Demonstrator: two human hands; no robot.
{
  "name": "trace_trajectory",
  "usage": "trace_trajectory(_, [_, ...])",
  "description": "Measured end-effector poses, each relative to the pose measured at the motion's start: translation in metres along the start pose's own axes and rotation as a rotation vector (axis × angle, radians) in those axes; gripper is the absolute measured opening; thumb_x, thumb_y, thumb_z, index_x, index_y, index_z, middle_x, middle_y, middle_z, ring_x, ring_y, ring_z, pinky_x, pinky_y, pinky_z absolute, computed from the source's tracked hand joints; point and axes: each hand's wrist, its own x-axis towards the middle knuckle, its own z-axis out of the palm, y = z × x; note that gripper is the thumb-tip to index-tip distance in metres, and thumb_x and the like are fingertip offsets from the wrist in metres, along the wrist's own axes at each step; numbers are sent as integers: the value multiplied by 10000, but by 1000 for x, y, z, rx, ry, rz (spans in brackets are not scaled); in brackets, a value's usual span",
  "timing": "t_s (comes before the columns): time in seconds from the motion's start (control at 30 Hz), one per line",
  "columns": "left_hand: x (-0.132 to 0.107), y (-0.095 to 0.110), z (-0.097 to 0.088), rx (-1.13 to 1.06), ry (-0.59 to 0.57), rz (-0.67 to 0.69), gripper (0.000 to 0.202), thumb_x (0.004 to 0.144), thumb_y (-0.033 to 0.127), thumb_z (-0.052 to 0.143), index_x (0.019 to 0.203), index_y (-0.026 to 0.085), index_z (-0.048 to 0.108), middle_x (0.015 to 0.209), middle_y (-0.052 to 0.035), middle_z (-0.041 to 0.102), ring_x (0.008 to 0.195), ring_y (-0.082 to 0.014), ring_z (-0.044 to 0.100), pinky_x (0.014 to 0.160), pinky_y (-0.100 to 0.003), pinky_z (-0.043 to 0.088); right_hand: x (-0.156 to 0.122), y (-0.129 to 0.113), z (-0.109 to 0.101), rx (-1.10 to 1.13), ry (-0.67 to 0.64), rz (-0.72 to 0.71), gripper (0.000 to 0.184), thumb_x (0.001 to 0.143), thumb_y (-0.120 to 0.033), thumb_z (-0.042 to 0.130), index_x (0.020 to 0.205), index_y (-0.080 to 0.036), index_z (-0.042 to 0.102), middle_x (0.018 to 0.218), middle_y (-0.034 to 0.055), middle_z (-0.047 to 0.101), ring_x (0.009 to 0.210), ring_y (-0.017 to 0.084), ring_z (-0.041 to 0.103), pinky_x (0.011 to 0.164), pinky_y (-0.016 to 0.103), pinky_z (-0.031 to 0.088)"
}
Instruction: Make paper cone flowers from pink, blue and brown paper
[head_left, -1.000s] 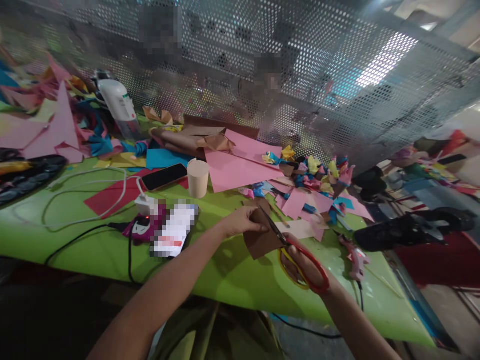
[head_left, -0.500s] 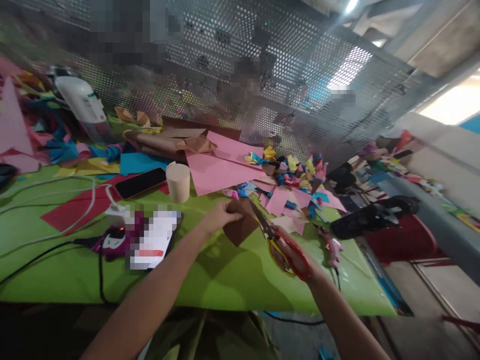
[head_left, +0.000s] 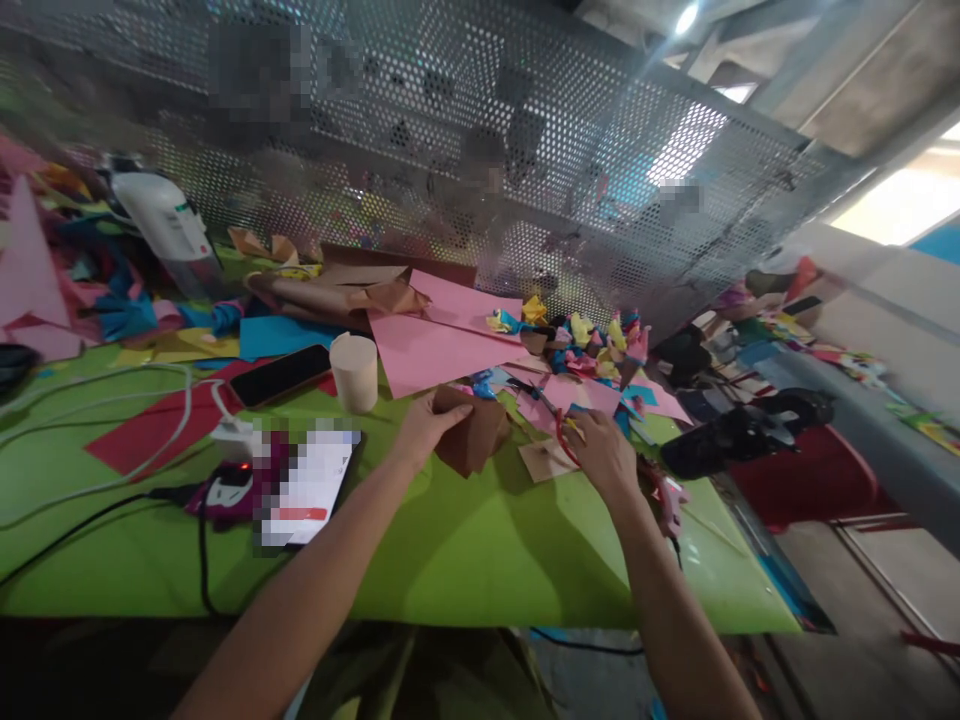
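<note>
My left hand (head_left: 426, 424) is closed on a brown piece of paper (head_left: 474, 436) just above the green table (head_left: 465, 550). My right hand (head_left: 602, 450) rests lower on the table to the right, fingers wrapped round red-handled scissors (head_left: 562, 425) whose blades point away over the paper scraps. A tan scrap (head_left: 541, 460) lies between the two hands.
A paper cup (head_left: 355, 370), a phone (head_left: 281, 374), pink sheets (head_left: 435, 345) and a heap of coloured paper bits (head_left: 592, 345) lie behind the hands. Cables (head_left: 112, 470) and a charger sit left. A pink glue gun (head_left: 667, 495) lies right. A perforated metal screen (head_left: 480, 150) backs the table.
My right hand has turned palm down and lowered the scissors onto the table, away from the brown paper. My left hand still holds the paper, now nearer the table.
</note>
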Motion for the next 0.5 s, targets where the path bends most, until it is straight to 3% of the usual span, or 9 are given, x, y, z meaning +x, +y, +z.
trace_trajectory(0.1, [2, -4, 0, 50, 3, 22, 375, 586, 401, 879, 856, 178, 745, 902, -64, 787, 881, -250, 703, 827, -352, 516, 2, -29, 1, 314, -26, -75, 297, 948, -414, 532, 1088, -233, 720, 1111, 110, 719, 1033, 280, 645, 886, 397, 490])
trace_trajectory(0.2, [1, -6, 1, 156, -27, 40, 351, 596, 392, 874, 838, 173, 744, 888, -62, 788, 856, -245, 703, 810, -345, 521, 3, -64, 12, 696, -177, -117, 331, 896, -481, 608, 1080, -229, 720, 1050, 67, 740, 955, 247, 667, 829, 365, 514])
trace_trajectory(0.3, [-1, -6, 0, 192, -94, 36, 357, 620, 405, 858, 865, 175, 737, 901, -59, 785, 861, -246, 700, 791, -338, 523, 3, -86, 26, 795, -189, -77, 278, 777, -447, 738, 912, -203, 740, 833, 26, 724, 780, 209, 640, 716, 320, 494])
trace_trajectory(0.4, [0, -5, -3, 205, -93, 77, 304, 686, 406, 810, 869, 178, 725, 926, -66, 776, 893, -250, 697, 826, -343, 518, 4, -83, 33, 892, -70, 71, 267, 684, -429, 807, 722, -190, 695, 649, -8, 646, 635, 167, 561, 599, 280, 439])
trace_trajectory(0.5, [9, -5, -12, 310, 67, 153, 165, 763, 332, 732, 823, 183, 695, 892, -70, 758, 898, -249, 699, 873, -358, 514, 6, -66, 34, 1010, 12, 191, 313, 685, -463, 800, 754, -193, 660, 587, -39, 582, 546, 132, 501, 504, 243, 384])
